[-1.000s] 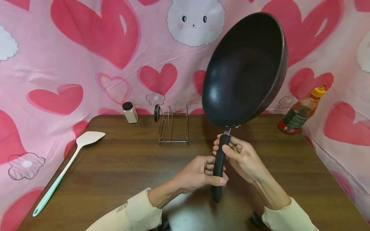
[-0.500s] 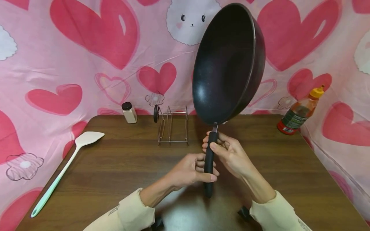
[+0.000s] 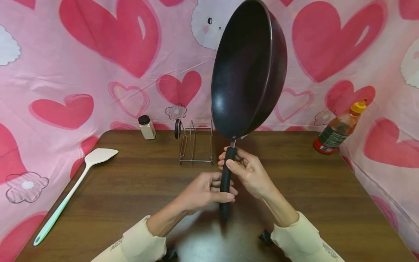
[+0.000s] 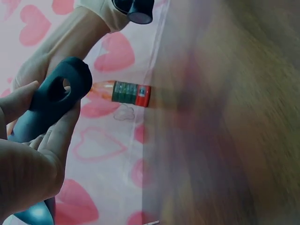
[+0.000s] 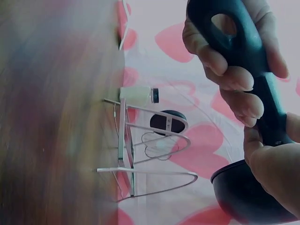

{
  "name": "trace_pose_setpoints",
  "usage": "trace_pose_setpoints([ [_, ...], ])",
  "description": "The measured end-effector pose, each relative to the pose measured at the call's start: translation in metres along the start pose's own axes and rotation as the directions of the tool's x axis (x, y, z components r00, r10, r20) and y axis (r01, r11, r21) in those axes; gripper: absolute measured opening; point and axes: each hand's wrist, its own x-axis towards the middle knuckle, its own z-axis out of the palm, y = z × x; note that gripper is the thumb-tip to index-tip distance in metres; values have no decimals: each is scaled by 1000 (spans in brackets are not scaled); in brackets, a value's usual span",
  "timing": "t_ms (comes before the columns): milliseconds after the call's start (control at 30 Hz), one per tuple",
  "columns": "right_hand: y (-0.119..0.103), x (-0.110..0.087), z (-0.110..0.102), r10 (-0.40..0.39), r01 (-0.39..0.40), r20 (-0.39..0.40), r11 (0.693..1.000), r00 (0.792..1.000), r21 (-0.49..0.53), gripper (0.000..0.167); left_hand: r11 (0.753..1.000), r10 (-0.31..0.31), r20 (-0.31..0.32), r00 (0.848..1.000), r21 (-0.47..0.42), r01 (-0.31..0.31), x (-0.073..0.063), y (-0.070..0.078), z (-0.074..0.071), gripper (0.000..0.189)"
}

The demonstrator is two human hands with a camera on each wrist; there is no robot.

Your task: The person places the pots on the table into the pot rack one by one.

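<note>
A deep black frying pan (image 3: 242, 72) is held up above the table in the head view, bowl uppermost and its inside turned toward the left. My right hand (image 3: 250, 174) grips the upper part of its black handle (image 3: 226, 178), close to the bowl. Lower down, my left hand (image 3: 203, 191) holds the same handle, thumb across the front and fingers behind it. Both wrist views show the handle end with its hanging hole; in the right wrist view, left-hand fingers (image 5: 236, 79) wrap round the handle (image 5: 269, 103), and part of the bowl (image 5: 248, 194) appears below.
Behind the hands stands a wire rack (image 3: 196, 160) with a black round piece on its left. A black-capped shaker (image 3: 148, 129) is left of it. A white spatula (image 3: 70, 193) lies along the left edge. A sauce bottle (image 3: 337, 131) stands at the back right, before a pink cloth.
Both hands have carried the pan leftward and slightly up. It has turned, so more of its outer side shows on the right. The grips stay the same.
</note>
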Motion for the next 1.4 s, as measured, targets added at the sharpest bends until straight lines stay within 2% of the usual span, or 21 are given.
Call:
trace_pose_setpoints([
  [233,4,5,13,-40,40,-13,997,999,-59,35,1000,-11,25,1000,-27,12,-8,-1,-13,27],
  [467,9,10,28,-64,61,-11,986,998,-157,31,999,-8,31,999,48,6,-15,-5,-28,25],
  [633,12,15,37,-74,71,-9,982,997,-173,27,999,-1,39,999,43,-1,-19,-7,-35,26],
  [867,15,19,51,-38,34,-21,987,999,-155,25,997,70,107,992,36,-74,-31,-10,-48,27],
  [1133,23,22,61,-30,30,0,984,1000,-175,17,999,43,119,992,21,-46,-41,-13,-59,27],
  [1400,30,24,67,0,2,6,970,1000,-243,19,999,42,135,990,-38,-38,-47,-20,-64,27],
])
